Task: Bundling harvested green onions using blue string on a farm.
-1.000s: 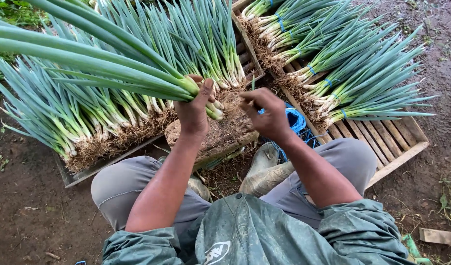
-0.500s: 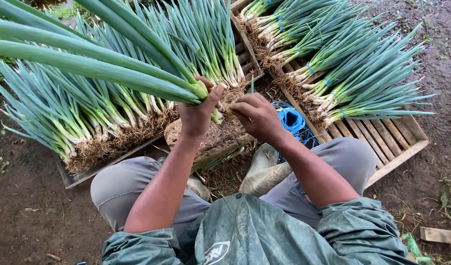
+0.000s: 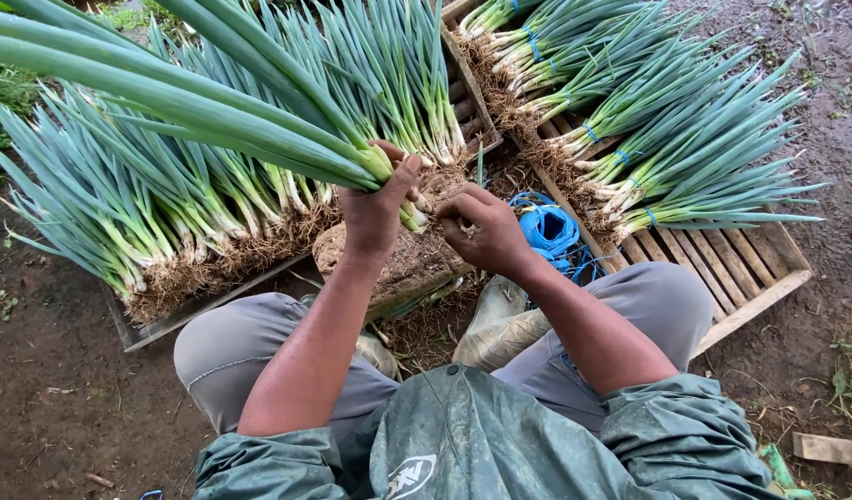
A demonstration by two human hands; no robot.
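Left hand [image 3: 375, 208] raised in front of the knees, forearm angled up from the lap, fingers clenched round a bunch of green onions [image 3: 194, 102] just above the white stems. Leaves running up and away to the upper left, close to the camera; white ends and roots sticking out beside the thumb. Right hand [image 3: 486, 227] level with it, just to the right, knuckles up, fingers curled in and pinching at the root end of the same bunch; exactly what sits between the fingertips, hard to tell. Both forearms bare, green muddy sleeves [image 3: 685, 435] pushed back to the elbows, grey trousers [image 3: 259, 347] over spread knees.

Under the hands, a brown stump or log [image 3: 398, 264] strewn with roots and soil. Just right of the right hand, a roll of blue string [image 3: 548, 227] on the ground, touching the edge of a wooden slat pallet [image 3: 741, 268]. On that pallet, tied bundles of green onions [image 3: 667, 148], each with a blue band near the white stems, roots toward the person. On the left, a second wooden tray [image 3: 167, 324] holding loose rows of green onions [image 3: 167, 194], roots hanging over its near edge. Muddy boot [image 3: 500, 324] between the knees. Dark bare earth [image 3: 46, 389] all round.
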